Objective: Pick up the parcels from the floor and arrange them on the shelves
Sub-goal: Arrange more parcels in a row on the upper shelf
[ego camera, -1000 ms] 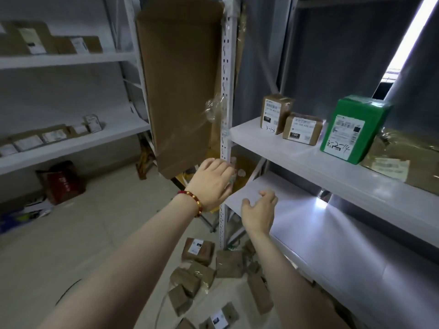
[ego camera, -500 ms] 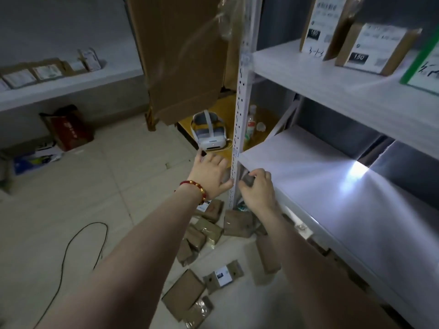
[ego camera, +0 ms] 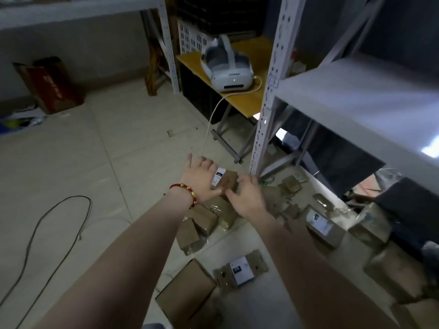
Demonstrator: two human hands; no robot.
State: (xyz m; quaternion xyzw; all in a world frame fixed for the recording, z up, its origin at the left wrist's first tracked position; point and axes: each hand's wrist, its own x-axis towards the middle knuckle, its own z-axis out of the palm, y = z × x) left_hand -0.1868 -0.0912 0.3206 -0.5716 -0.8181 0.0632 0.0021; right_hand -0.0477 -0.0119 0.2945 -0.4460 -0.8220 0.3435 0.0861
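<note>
Parcels (ego camera: pixel 204 224) lie scattered on the floor (ego camera: pixel 95 150) at the foot of the shelf (ego camera: pixel 356 98), most of them brown, some under its lowest board. Both arms reach down toward one labelled parcel (ego camera: pixel 225 180) at the far edge of the heap.

The left grip (ego camera: pixel 202 179) is released, fingers spread and fairly straight, lying over that parcel's left side next to the white label; a red bracelet (ego camera: pixel 187 193) sits on the wrist. The right grip (ego camera: pixel 248 198) has bent fingers at the parcel's right edge (whether they have actually closed on it I cannot tell).

The post (ego camera: pixel 268 91) of the shelf comes down just right of this parcel, with more small parcels beyond it. Under the forearms lie a flat carton (ego camera: pixel 187 293) and a packet (ego camera: pixel 240 269) with a white sticker, and a labelled box (ego camera: pixel 319 222) sits to the right.

Behind the heap stands a yellow counter (ego camera: pixel 249 100) carrying a white headset (ego camera: pixel 225 67). Its white cable (ego camera: pixel 209 129) drops to the floor and ends close behind the left grip. A black cord (ego camera: pixel 47 222) loops across the tiles on the left, well apart from the parcels, and a red bag (ego camera: pixel 54 84) leans against the far wall.
</note>
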